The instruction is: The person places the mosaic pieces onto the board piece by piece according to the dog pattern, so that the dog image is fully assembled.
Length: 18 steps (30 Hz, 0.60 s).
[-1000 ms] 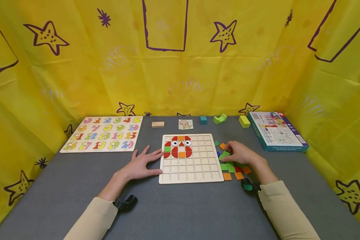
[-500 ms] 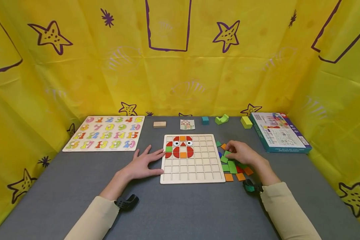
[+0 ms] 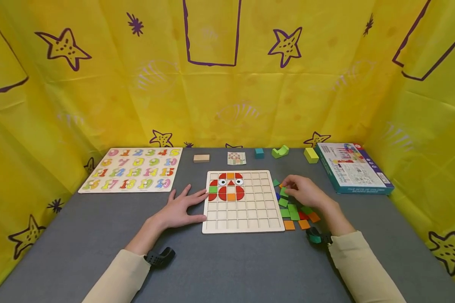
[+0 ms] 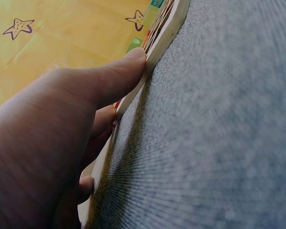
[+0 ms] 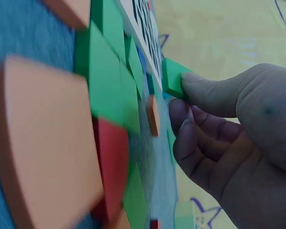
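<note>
- Your right hand [image 3: 305, 192] sits just off the right edge of the grid board [image 3: 242, 219], above the loose heap of tiles [image 3: 297, 212] on the grey desk [image 3: 227, 261].
- Its fingers [image 5: 205, 93] are curled, and the thumb and fingertips pinch a green square tile [image 3: 284, 192]; the right wrist view shows that tile [image 5: 171, 78] held by one edge and lifted a little off the heap.
- The heap lies between the board's right edge and your right forearm, toward the right half of the desk: green squares, orange squares, a red piece and a bit of blue. The pieces touch or overlap one another.
- Your left hand [image 3: 180, 208] lies flat on the desk against the board's left edge, fingers straight and spread, gripping nothing. In the left wrist view the thumb [image 4: 109, 81] presses the board's side [image 4: 167, 28].
- The board stands in the middle of the desk. Only its top-left cells are filled: red curved pieces, two eye tiles, orange pieces and one green square.
- Toward the far left corner lies a number puzzle [image 3: 132, 168].
- Along the far edge: a plain wooden block [image 3: 201, 158], a small pattern card [image 3: 236, 158], a teal cube [image 3: 259, 152], a green arched block [image 3: 279, 151] and a yellow-green block [image 3: 311, 155].
- At the far right corner lies a printed box [image 3: 351, 166].
</note>
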Motion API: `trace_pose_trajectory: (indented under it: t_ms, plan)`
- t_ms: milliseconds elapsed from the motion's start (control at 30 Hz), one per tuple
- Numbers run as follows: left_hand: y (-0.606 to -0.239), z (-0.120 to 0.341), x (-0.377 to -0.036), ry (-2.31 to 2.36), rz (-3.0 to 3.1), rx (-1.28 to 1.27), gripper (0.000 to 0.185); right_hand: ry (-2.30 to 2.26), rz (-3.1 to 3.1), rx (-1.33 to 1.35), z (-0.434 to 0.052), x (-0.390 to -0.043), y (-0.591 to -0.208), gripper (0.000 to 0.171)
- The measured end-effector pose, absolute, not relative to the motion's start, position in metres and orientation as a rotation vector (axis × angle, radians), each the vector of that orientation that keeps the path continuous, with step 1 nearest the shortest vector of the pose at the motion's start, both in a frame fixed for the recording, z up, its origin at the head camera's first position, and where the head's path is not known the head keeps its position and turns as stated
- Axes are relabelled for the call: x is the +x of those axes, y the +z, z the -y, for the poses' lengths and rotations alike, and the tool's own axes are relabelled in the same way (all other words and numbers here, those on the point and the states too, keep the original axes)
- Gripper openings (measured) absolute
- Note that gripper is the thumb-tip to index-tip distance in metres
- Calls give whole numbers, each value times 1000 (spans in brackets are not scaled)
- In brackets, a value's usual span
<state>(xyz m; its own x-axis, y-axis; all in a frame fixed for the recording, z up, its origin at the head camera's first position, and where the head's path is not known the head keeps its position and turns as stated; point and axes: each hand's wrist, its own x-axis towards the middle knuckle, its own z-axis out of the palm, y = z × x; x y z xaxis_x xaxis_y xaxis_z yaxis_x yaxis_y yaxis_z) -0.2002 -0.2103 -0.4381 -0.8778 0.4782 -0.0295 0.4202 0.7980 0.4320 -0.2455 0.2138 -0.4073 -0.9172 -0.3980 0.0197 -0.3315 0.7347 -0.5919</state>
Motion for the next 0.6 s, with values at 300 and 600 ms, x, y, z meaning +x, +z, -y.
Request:
trace_pose_trajectory:
  t_ms: [300, 600]
  plan:
    - [-439, 213, -200, 630, -2860, 751, 82, -992, -2791, -802, -169, -237, -405, 6]
    - [-437, 211, -198, 653, -2853, 748, 82, -1005, -2726, -966, -119, -237, -403, 8]
